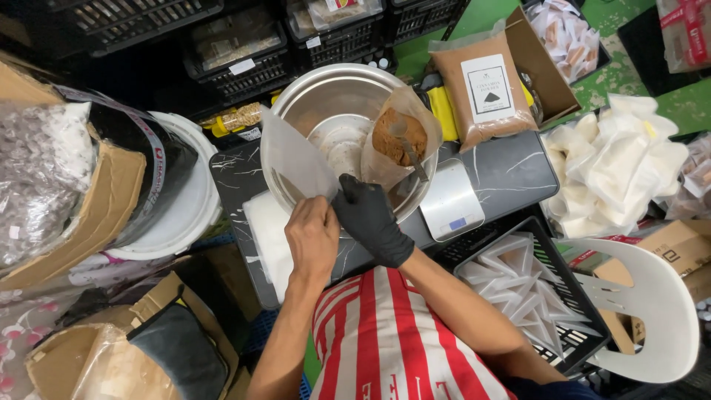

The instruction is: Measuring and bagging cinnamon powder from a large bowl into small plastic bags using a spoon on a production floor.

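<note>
Fingers of the bare left hand [311, 238] and gloved right hand [368, 215] pinch the empty pouch [296, 159], which slants toward eleven o'clock over the steel bowl [326, 92].
</note>
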